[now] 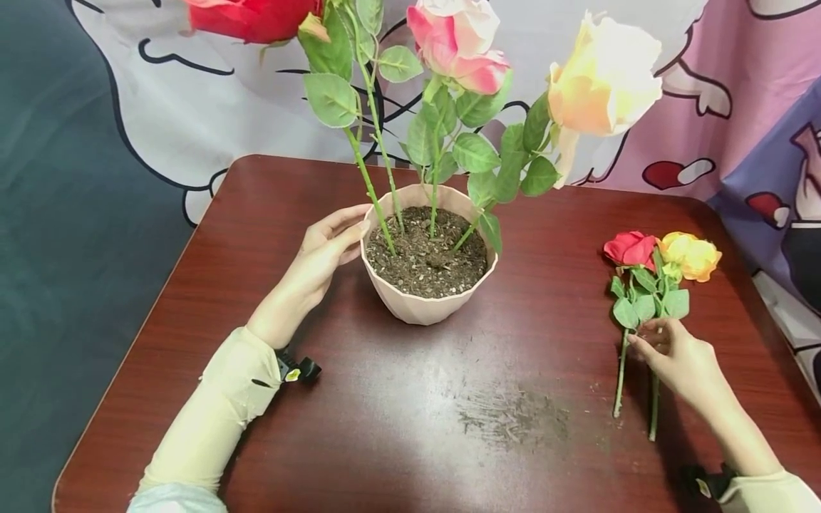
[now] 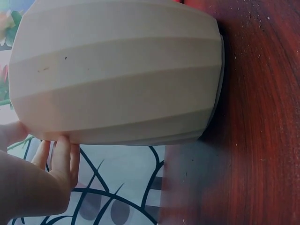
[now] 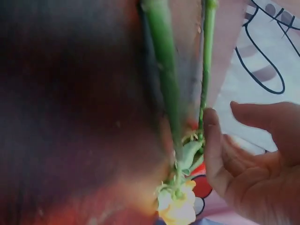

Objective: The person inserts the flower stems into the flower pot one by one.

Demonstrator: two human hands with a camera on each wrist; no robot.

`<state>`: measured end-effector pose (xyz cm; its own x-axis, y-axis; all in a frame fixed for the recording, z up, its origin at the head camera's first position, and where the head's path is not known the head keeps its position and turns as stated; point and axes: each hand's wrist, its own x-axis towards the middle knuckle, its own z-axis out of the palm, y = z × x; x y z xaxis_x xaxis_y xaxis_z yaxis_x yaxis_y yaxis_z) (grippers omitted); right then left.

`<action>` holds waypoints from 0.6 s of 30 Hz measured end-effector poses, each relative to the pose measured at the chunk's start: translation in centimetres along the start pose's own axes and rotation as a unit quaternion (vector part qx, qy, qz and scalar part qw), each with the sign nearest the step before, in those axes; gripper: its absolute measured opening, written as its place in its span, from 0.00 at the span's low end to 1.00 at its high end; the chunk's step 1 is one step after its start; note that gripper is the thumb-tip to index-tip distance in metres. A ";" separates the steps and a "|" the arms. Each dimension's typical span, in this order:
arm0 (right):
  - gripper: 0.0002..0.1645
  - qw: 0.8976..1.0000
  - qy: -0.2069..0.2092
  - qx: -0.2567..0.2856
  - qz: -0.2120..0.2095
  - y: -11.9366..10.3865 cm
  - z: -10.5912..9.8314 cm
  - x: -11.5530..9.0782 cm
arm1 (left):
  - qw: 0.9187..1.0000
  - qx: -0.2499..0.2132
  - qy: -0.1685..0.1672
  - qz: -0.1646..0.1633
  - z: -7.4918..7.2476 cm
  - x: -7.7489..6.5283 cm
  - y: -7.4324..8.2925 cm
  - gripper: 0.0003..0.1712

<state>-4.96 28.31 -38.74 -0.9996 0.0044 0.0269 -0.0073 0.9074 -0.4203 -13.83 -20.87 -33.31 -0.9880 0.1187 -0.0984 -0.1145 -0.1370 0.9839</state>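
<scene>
My left hand [image 1: 321,249] holds the side of a cream flowerpot [image 1: 420,308], thumb at the rim and fingers against the outer wall; the left wrist view shows the faceted pot wall [image 2: 117,79] beside the hand [image 2: 42,173]. Tall artificial roses stand in its soil [image 1: 423,274]: red [image 1: 256,18], pink-white [image 1: 458,43] and pale peach [image 1: 603,78]. At the right, my right hand [image 1: 683,363] is at the stems of a red rose [image 1: 631,249] and a yellow rose [image 1: 690,256] lying on the table. In the right wrist view its thumb and forefinger stand apart beside a green stem [image 3: 207,61].
The dark red wooden table [image 1: 551,313] has rounded corners. Soil crumbs [image 1: 513,417] are scattered on it in front of the pot. A cartoon-printed cloth [image 1: 173,92] hangs behind the table.
</scene>
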 end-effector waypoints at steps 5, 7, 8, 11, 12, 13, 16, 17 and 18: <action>0.27 0.996 -0.072 -0.019 0.045 0.0 0.5 -0.2 | 1.000 -0.005 -0.002 0.001 0.1 0.1 -0.1 0.21; 0.28 0.995 -0.088 -0.026 0.049 0.1 0.5 0.0 | 1.000 -0.009 -0.004 0.002 0.2 0.2 -0.1 0.21; 0.28 0.994 -0.094 -0.029 0.051 0.2 0.5 0.0 | 1.000 -0.011 -0.007 0.003 0.2 0.3 -0.1 0.21; 0.27 0.992 -0.107 -0.032 0.051 0.1 0.6 0.2 | 1.000 -0.016 -0.010 0.006 0.2 0.4 -0.1 0.20; 0.26 0.992 -0.109 -0.033 0.047 0.1 0.6 0.3 | 1.000 -0.019 -0.011 0.007 0.2 0.5 -0.1 0.20; 0.25 0.992 -0.114 -0.033 0.044 0.1 0.6 0.4 | 1.000 -0.020 -0.010 0.008 0.2 0.5 0.0 0.20; 0.21 0.990 -0.130 -0.019 0.044 -0.1 0.5 0.5 | 1.000 -0.020 -0.007 0.005 0.0 0.4 0.0 0.20; 0.20 0.990 -0.134 -0.014 0.046 0.0 0.5 0.5 | 1.000 -0.019 -0.006 0.003 0.0 0.3 0.0 0.20; 0.19 0.989 -0.139 -0.013 0.049 0.0 0.4 0.4 | 1.000 -0.017 -0.006 0.002 0.0 0.3 0.0 0.21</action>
<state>-5.42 28.19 -39.06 -0.9643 -0.0184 -0.2642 0.0878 0.9190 -0.3844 -14.11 -20.81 -33.37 -0.9873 0.1295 -0.0918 -0.1134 -0.1702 0.9789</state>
